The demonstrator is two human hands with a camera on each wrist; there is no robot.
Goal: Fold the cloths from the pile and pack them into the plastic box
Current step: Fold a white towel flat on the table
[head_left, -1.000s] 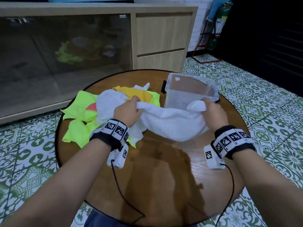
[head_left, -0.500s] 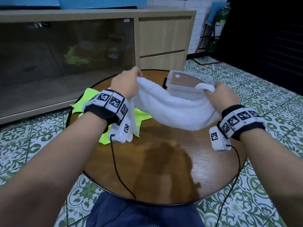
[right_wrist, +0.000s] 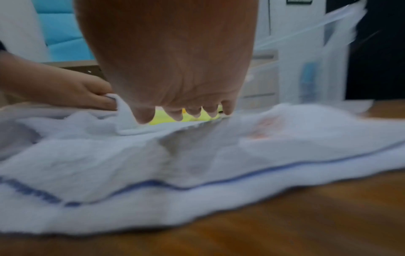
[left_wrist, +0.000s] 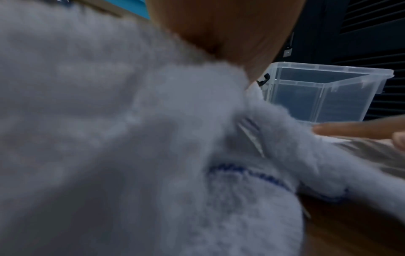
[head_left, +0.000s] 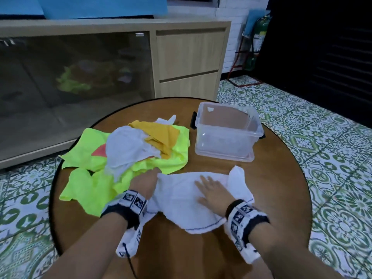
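A white cloth with blue stitching (head_left: pixel 181 200) lies spread on the round wooden table (head_left: pixel 281 188), just in front of the pile. My left hand (head_left: pixel 154 175) pinches its left edge; the right wrist view shows that hand (right_wrist: pixel 98 95) holding a raised corner of the cloth (right_wrist: pixel 197 164). My right hand (head_left: pixel 208 186) lies flat on the middle of the cloth with fingers straight and spread. The clear plastic box (head_left: pixel 227 146) stands open and looks empty at the back right. In the left wrist view the cloth (left_wrist: pixel 131 138) fills most of the frame.
The pile of cloths (head_left: pixel 128 150), neon yellow, white and orange, covers the table's left half. A wooden cabinet with a dark glass door (head_left: pixel 189 61) stands behind the table. Patterned floor tiles (head_left: pixel 322 137) surround it. The table's near part is bare wood.
The white cloth was held up in the air between both hands; now it lies on the table. My right hand has let go and lies flat on it.
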